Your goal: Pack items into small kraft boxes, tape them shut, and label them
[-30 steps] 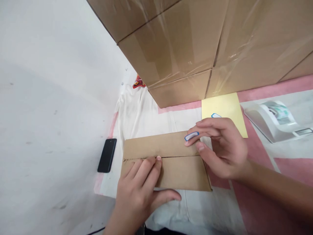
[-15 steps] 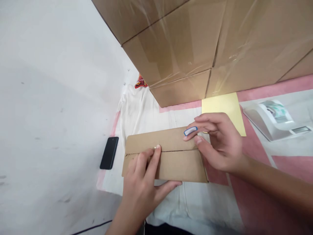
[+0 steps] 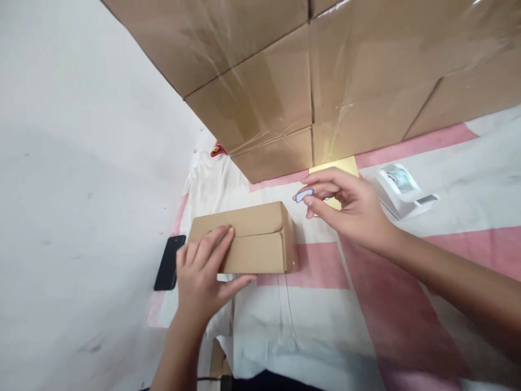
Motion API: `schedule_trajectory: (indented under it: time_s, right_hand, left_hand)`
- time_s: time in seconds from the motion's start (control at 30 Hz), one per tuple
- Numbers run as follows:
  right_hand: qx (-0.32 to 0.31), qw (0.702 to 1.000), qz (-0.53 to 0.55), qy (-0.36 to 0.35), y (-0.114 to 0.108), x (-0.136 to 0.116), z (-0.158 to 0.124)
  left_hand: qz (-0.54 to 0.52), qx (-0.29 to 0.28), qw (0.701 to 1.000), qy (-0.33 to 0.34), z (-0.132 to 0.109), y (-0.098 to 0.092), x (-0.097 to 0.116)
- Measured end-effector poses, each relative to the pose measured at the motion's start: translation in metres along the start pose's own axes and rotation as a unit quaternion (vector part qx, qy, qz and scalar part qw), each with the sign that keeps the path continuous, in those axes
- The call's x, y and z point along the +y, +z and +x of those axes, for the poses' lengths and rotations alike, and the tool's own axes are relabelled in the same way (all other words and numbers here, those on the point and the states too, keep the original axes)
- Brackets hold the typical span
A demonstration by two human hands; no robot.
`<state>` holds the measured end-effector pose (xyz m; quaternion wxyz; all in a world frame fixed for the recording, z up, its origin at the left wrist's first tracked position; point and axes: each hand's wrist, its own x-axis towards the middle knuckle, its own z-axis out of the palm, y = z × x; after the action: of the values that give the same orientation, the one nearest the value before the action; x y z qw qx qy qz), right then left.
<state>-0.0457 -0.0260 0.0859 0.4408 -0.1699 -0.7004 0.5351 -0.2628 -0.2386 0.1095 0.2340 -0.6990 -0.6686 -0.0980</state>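
Note:
A small brown cardboard box (image 3: 260,239) lies on a pink-and-white striped cloth (image 3: 309,320). My left hand (image 3: 203,271) rests flat on the box's left part, fingers stretched over the closed flaps and thumb at its front side. My right hand (image 3: 345,209) hovers just right of the box, apart from it, with a small white sticker with a blue border (image 3: 304,195) stuck on a fingertip. A yellow sheet (image 3: 337,168) lies behind that hand, mostly hidden.
A wall of large taped cardboard boxes (image 3: 309,76) stands at the back. A black phone (image 3: 167,263) lies left of the small box, by the white wall. A white label device (image 3: 401,187) sits at the right. A red scrap (image 3: 217,149) lies at the back left.
The view pulled back and shifted, so the box looks smaller and its right end shows. My right hand lifted off the box with the sticker. My left hand stayed on the box.

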Motion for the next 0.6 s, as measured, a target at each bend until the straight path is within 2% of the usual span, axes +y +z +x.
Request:
schedule_trajectory:
  time_s: [0.13,0.23,0.4,0.5,0.6]
  right_hand:
    - [-0.122,0.990,-0.028,0.060,-0.002,0.032,-0.026]
    - [-0.189,0.981,-0.006,0.046,0.009,0.053,-0.043]
    - [-0.224,0.974,0.039,0.002,0.019,0.064,-0.048]
    - [-0.217,0.974,0.062,-0.016,0.018,0.062,-0.045]
    - [-0.207,0.975,0.071,-0.032,0.018,0.059,-0.042]
  left_hand:
    - [-0.033,0.016,0.999,0.038,0.001,0.009,-0.023]
    - [-0.025,0.032,0.998,0.042,-0.001,0.013,-0.024]
    - [-0.015,0.040,0.999,0.022,-0.007,0.014,-0.019]
    - [-0.011,0.017,1.000,0.011,-0.011,0.012,-0.020]
    - [-0.026,0.018,0.999,-0.009,-0.023,0.014,-0.029]
